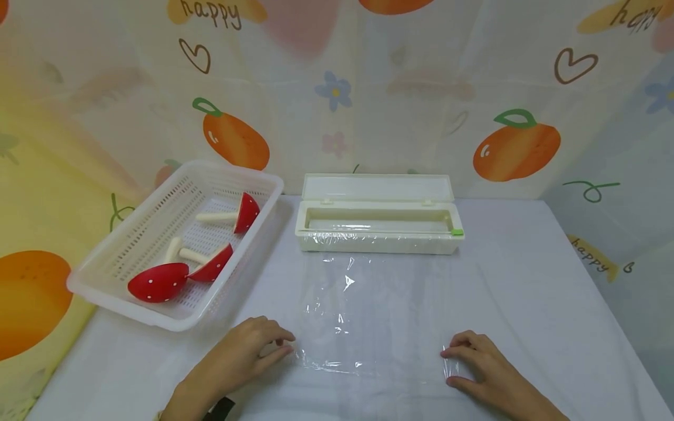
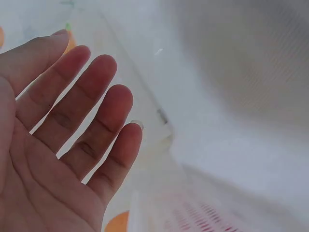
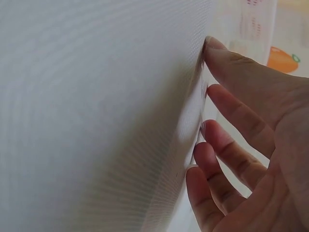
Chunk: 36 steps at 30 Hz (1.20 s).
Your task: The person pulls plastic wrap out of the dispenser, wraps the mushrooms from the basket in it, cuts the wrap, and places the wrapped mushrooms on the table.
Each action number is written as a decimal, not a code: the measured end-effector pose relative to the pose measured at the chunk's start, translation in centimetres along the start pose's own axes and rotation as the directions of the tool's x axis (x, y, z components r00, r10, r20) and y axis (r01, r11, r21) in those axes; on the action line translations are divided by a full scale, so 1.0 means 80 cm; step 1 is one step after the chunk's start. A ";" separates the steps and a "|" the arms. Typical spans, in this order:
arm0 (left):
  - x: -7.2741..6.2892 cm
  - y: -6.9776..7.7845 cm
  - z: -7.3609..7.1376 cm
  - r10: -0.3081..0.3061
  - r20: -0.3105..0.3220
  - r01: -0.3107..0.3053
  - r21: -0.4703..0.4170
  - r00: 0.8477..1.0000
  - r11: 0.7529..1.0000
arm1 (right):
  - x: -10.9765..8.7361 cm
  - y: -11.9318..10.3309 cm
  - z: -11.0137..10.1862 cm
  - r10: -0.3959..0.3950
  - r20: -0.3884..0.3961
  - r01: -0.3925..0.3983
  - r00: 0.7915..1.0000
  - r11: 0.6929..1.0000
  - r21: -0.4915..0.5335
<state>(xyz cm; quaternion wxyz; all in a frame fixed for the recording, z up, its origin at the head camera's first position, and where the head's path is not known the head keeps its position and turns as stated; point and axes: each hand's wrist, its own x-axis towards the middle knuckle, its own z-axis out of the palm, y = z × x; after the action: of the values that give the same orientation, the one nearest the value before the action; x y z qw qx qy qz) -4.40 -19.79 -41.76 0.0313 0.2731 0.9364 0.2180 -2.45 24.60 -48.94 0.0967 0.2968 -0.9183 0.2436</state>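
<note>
A sheet of clear cling film [image 1: 368, 318] stretches from the front of a white film dispenser box [image 1: 379, 243] toward the person over the white cloth. At the near left corner of the film is my left hand [image 1: 242, 354], thumb and fingers apart; its fingers look nearly straight in the left wrist view, with nothing in the palm. My right hand [image 1: 487, 368] touches the film's near right corner, where the film wrinkles between thumb and fingers. In the right wrist view the spread fingertips [image 3: 208, 154] rest against the white surface. The box lid [image 1: 376, 187] is raised, leaning back.
On the left stands a white perforated plastic basket [image 1: 274, 190] holding red-capped toy mushrooms [image 1: 158, 283] with white dots. A small green piece [image 1: 457, 232] sits at the box's right front edge. A patterned curtain [image 1: 368, 105] hangs behind the table.
</note>
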 end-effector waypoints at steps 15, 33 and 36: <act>0.009 -0.026 -0.061 0.075 -0.389 -0.082 -0.002 0.918 0.997 | 0.000 0.000 0.000 0.021 0.023 -0.021 1.000 1.000 0.002; 0.019 -0.091 -0.077 -0.028 -0.534 -0.001 -0.053 0.845 0.999 | 0.001 -0.001 0.001 0.043 -0.012 -0.042 0.999 0.999 0.017; 0.019 -0.101 -0.078 -0.056 -0.494 0.035 -0.052 0.868 0.998 | 0.000 -0.001 0.000 0.054 0.003 -0.054 0.999 0.998 -0.009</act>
<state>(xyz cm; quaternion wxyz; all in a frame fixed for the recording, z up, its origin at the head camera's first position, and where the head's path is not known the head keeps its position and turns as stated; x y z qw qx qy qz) -10.84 -27.51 -39.42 -0.1990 0.1854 0.9146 0.2992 -2.43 24.52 -48.89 0.0898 0.2718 -0.9272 0.2415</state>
